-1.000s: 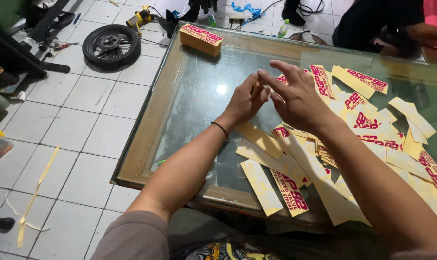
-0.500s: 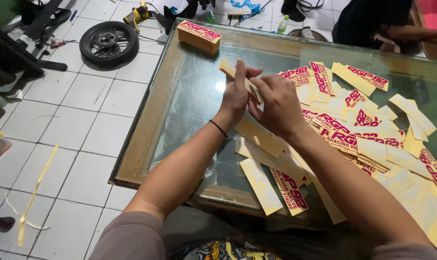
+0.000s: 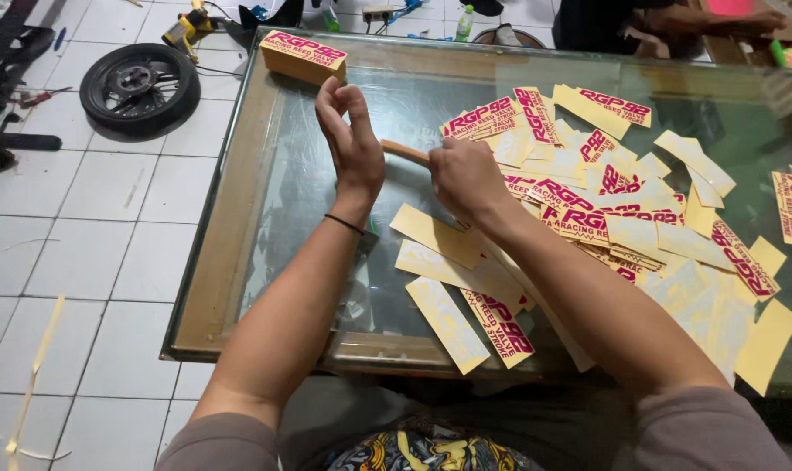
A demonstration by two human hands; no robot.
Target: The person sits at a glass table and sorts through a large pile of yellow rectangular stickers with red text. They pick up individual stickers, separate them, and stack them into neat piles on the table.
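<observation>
My right hand (image 3: 466,177) is closed around a thin yellow strip (image 3: 405,152) that sticks out to the left, over the glass table top (image 3: 326,218). My left hand (image 3: 351,135) is raised just left of the strip's free end, fingers curled loosely and holding nothing that I can see. Many yellow stickers with pink print (image 3: 588,209) lie scattered over the table's middle and right, some face down. A folded yellow and pink box (image 3: 303,56) sits at the table's far left corner.
A black wheel (image 3: 139,87) and a yellow power tool (image 3: 185,28) lie on the white tiled floor to the left. Yellow paper strips (image 3: 38,366) litter the floor near me. Another person (image 3: 675,22) sits beyond the table's far right.
My hands have come apart: the left hand let go and lifted to the left, while the right kept the yellow strip and drew it rightward. The view has also shifted closer.
</observation>
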